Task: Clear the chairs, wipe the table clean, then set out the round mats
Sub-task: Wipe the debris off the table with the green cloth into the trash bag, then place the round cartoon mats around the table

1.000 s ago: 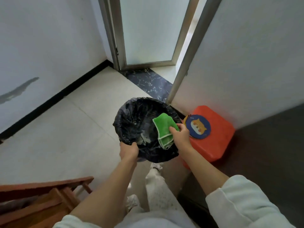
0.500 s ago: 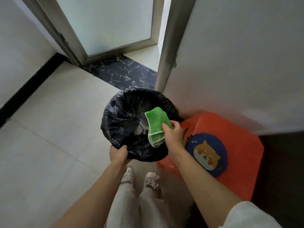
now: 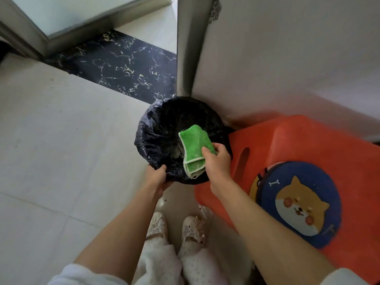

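Green cloth [image 3: 194, 150] hangs folded from my right hand [image 3: 217, 161], pinched over the black-lined bin [image 3: 156, 128]. My left hand [image 3: 157, 176] grips the bin's near rim. Round dog mats [image 3: 298, 204] lie on the orange stool [image 3: 308, 140] beside it.

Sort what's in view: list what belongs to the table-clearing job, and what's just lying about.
Job:
green cloth, held by right hand
round mat with dog picture
bin with black liner, gripped by left hand

Lying about:
orange stool
door frame

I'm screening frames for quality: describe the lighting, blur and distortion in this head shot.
Head view: soft daylight, brightest by the doorway; wide-angle bend in the door frame; slight softness overall; bin liner interior too dark to read; green cloth and round dog mat clear.
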The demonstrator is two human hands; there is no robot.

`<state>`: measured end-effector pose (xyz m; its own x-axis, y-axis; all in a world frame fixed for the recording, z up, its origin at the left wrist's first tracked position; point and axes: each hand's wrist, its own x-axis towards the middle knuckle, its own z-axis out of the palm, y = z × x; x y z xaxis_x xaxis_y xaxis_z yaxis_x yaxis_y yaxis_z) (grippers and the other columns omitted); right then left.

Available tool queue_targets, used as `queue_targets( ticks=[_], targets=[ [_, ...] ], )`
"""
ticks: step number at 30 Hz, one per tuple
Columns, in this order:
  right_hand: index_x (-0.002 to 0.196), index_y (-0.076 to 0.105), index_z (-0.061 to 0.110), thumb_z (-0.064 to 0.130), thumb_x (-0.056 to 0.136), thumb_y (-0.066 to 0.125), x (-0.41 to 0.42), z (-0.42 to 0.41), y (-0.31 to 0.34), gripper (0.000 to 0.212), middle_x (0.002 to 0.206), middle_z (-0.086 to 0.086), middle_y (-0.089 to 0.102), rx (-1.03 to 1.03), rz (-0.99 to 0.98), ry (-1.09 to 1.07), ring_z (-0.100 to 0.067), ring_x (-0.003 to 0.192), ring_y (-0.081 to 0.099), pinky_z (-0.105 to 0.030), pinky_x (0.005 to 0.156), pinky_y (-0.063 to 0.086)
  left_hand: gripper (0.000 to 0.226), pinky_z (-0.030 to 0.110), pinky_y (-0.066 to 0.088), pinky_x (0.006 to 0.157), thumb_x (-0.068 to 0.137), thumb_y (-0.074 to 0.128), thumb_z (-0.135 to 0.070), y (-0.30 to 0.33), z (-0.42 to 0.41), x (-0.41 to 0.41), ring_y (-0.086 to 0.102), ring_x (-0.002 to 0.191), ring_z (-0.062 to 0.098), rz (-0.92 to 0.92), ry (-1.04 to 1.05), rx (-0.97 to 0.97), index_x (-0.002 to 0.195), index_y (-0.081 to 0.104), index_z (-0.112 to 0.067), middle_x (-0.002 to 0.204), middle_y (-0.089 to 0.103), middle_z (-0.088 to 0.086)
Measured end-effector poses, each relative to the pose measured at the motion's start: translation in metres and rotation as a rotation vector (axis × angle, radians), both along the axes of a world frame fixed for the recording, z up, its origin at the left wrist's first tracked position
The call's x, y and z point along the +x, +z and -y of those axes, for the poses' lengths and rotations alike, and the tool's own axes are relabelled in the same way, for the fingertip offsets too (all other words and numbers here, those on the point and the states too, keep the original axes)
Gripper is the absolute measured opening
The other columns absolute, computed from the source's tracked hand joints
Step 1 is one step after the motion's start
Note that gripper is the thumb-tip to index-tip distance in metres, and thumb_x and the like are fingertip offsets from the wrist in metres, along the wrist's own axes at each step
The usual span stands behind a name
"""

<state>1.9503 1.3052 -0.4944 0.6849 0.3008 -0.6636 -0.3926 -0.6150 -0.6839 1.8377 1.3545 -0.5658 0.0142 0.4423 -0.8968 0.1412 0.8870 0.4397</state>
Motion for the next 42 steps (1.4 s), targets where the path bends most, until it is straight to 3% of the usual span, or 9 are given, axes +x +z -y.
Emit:
queue_targets(
  ticks=[4,11,15,16,19,25,29,34,42],
  targets=[
    [0.109,0.053,0.008,0.009,0.089,0.054,0.006,0.001,0.003,0.02,0.102,-0.008,0.058,-0.005,0.011,-0.031,-0.02,0.091,0.056,-0.029,0.075,0.045,0.023,0.041,0.046,0.079,0.09,0.041,0.0,-0.014,-0.009,0.002,0.056,0.079,0.022,-0.111,-0.115,-0.071,0.105,0.042,-0.018,0.105,0.056,0.01],
    [0.102,0.055,0.014,0.01,0.088,0.055,0.012,0.023,0.058,0.014,0.096,-0.005,0.059,0.057,0.12,-0.1,-0.018,0.084,0.057,-0.026,0.071,0.047,0.078,0.053,0.047,0.094,0.069,0.059,-0.019,0.016,-0.01,0.003,0.053,0.113,0.039,-0.281,-0.307,-0.057,0.139,0.026,-0.009,0.131,0.047,0.02],
    [0.105,0.052,0.012,0.005,0.091,0.052,0.031,0.052,0.118,0.016,0.086,0.004,0.056,0.167,0.229,-0.202,-0.004,0.073,0.053,-0.006,0.056,0.041,0.005,0.033,0.046,0.075,0.085,0.052,-0.012,0.084,0.0,0.031,0.054,0.08,0.025,-0.229,-0.51,0.066,0.082,0.055,-0.009,0.083,0.055,0.014],
    [0.107,0.05,0.013,0.005,0.092,0.05,0.041,0.064,0.135,0.018,0.087,0.006,0.055,0.17,0.274,-0.253,-0.001,0.074,0.053,-0.005,0.058,0.041,0.012,0.031,0.041,0.069,0.087,0.05,-0.014,0.102,0.006,0.042,0.05,0.075,0.022,-0.206,-0.592,0.105,0.076,0.052,-0.014,0.079,0.051,0.012],
    [0.11,0.046,0.012,0.003,0.093,0.046,0.072,0.1,0.163,0.019,0.092,0.006,0.054,0.133,0.43,-0.41,0.007,0.074,0.056,-0.005,0.062,0.042,0.019,0.028,0.045,0.06,0.09,0.048,-0.017,0.149,0.028,0.075,0.052,0.066,0.019,-0.113,-0.806,0.198,0.102,0.061,-0.01,0.075,0.054,0.005],
    [0.118,0.048,-0.002,-0.004,0.088,0.047,0.137,0.155,0.159,0.03,0.108,-0.014,0.055,0.004,0.59,-0.464,-0.019,0.094,0.052,-0.023,0.084,0.045,0.041,0.034,0.044,0.09,0.093,0.048,-0.021,0.193,0.08,0.128,0.053,0.115,0.025,-0.031,-1.207,0.55,0.134,0.046,-0.014,0.13,0.053,0.007],
    [0.122,0.05,-0.003,-0.006,0.085,0.048,0.167,0.183,0.128,0.037,0.119,-0.023,0.056,-0.12,0.503,-0.505,-0.024,0.1,0.054,-0.029,0.09,0.04,0.052,0.043,0.033,0.103,0.095,0.045,-0.027,0.181,0.106,0.146,0.029,0.132,0.031,-0.168,-1.54,0.745,0.144,0.029,-0.019,0.146,0.031,0.008],
    [0.129,0.047,0.001,0.002,0.083,0.046,0.147,0.233,0.097,0.046,0.123,-0.03,0.045,-0.522,0.359,-0.2,-0.044,0.114,0.045,-0.043,0.102,0.035,0.056,0.054,0.019,0.11,0.094,0.042,-0.031,0.167,0.127,0.148,0.016,0.139,0.031,-0.394,-1.532,0.718,0.145,0.021,-0.021,0.152,0.019,0.004],
    [0.116,0.052,0.003,0.004,0.081,0.056,0.06,0.213,0.088,0.035,0.113,-0.018,0.057,-0.233,0.048,-0.284,-0.035,0.104,0.054,-0.05,0.09,0.045,0.064,0.051,0.037,0.096,0.084,0.062,-0.034,0.166,0.121,0.138,0.036,0.123,0.039,-0.447,-1.44,0.637,0.135,0.033,-0.01,0.134,0.038,0.017]
  ],
)
